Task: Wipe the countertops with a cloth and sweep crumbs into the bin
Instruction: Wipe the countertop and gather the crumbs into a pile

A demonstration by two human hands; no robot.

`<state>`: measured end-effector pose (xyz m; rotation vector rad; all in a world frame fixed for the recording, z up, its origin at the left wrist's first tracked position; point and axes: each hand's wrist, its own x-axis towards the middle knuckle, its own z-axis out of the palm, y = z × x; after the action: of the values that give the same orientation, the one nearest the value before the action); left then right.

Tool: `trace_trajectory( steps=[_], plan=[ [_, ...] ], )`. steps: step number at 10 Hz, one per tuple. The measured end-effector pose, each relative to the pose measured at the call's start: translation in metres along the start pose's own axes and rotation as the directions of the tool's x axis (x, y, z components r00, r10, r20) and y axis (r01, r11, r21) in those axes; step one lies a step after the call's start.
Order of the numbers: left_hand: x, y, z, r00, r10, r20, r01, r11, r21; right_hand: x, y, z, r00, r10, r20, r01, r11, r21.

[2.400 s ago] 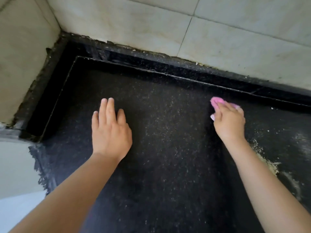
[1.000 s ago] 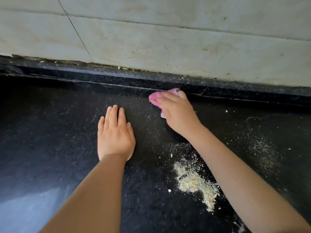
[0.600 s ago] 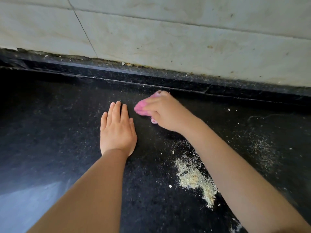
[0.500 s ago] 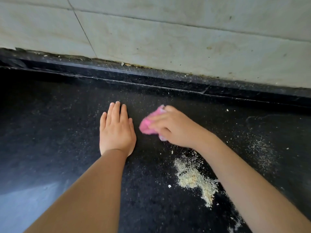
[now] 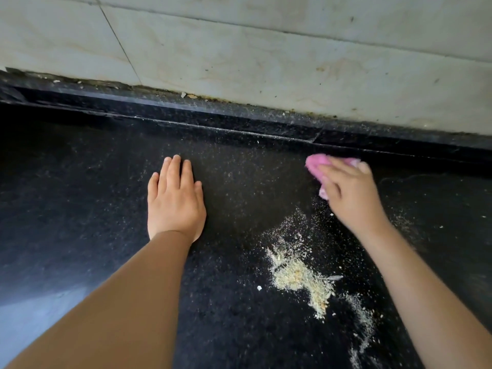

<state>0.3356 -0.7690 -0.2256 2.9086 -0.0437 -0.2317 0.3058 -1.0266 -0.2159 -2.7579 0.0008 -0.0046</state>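
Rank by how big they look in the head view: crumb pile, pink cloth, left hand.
1. Left hand
2. Crumb pile, though its scattered edges make this close
3. Pink cloth, mostly hidden under the right hand

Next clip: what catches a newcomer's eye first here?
The pale heap of crumbs on the speckled black stone countertop, right of centre. Beyond it, near the back ledge, the right hand holds a crumpled pink cloth. The left hand lies flat on the counter.
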Motion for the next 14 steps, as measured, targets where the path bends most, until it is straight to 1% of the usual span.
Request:
trace_trajectory(
  steps=[1, 2, 3, 4, 5, 6, 7, 8, 9, 10, 11, 12, 13, 14],
  plan=[
    [-0.001, 0.001, -0.001, 1.0, -0.001, 0.0, 0.001, 1.0, -0.003, -0.025, -0.023, -0.015, 0.95, -0.24, 0.2, 0.179, 0.944, 0.279],
    [-0.001, 0.001, -0.002, 1.0, -0.005, 0.005, 0.005, 1.0, -0.001, -0.027, -0.017, -0.037, 0.964, -0.237, 0.12, 0.191, 0.932, 0.309],
    [-0.001, 0.003, -0.003, 1.0, -0.007, 0.007, 0.007, 1.0, 0.006, -0.01, 0.014, -0.039, 0.995, -0.021, -0.098, 0.028, 0.997, 0.076],
    [-0.001, 0.002, -0.002, 1.0, -0.009, 0.007, 0.009, 1.0, 0.013, 0.004, 0.037, -0.016, 0.966, 0.192, -0.173, -0.197, 0.98, -0.008],
    [-0.001, 0.003, -0.002, 1.0, -0.007, 0.002, 0.007, 1.0, 0.004, -0.002, 0.013, 0.002, 0.955, 0.251, -0.157, -0.262, 0.964, -0.052],
    [0.0, 0.003, -0.001, 1.0, 0.011, 0.005, -0.011, 1.0, 0.004, -0.021, -0.029, -0.007, 0.998, 0.064, 0.0, -0.063, 0.989, 0.132],
    [0.001, 0.003, 0.0, 1.0, 0.009, 0.014, -0.009, 1.0, 0.019, -0.033, -0.026, -0.029, 0.995, 0.059, -0.079, -0.038, 0.968, 0.248],
    [0.0, 0.002, 0.0, 1.0, 0.005, 0.023, -0.006, 1.0, 0.027, -0.013, 0.014, -0.038, 0.952, 0.203, -0.228, -0.199, 0.979, 0.042],
    [0.001, 0.003, 0.0, 1.0, 0.008, 0.021, -0.009, 0.999, 0.037, 0.01, 0.044, -0.019, 0.901, 0.375, -0.219, -0.386, 0.923, -0.008],
    [0.0, 0.002, 0.0, 1.0, 0.0, 0.022, -0.001, 0.999, 0.045, 0.003, 0.026, -0.002, 0.922, 0.344, -0.18, -0.361, 0.93, -0.073],
    [0.001, 0.002, 0.0, 1.0, -0.003, 0.027, 0.002, 0.999, 0.049, -0.021, -0.01, -0.016, 0.997, 0.07, 0.027, -0.072, 0.995, 0.066],
    [0.001, 0.003, 0.0, 1.0, -0.005, 0.03, 0.003, 0.998, 0.06, -0.025, -0.016, -0.028, 1.0, -0.005, -0.015, 0.009, 0.969, 0.248],
    [0.001, 0.003, 0.0, 0.999, -0.009, 0.035, 0.007, 0.998, 0.064, -0.014, 0.0, -0.007, 0.972, 0.16, -0.174, -0.149, 0.986, 0.075],
    [0.001, 0.003, 0.0, 0.999, -0.008, 0.039, 0.005, 0.997, 0.074, -0.02, -0.017, 0.006, 0.991, 0.123, -0.057, -0.12, 0.991, 0.054]
  ],
)
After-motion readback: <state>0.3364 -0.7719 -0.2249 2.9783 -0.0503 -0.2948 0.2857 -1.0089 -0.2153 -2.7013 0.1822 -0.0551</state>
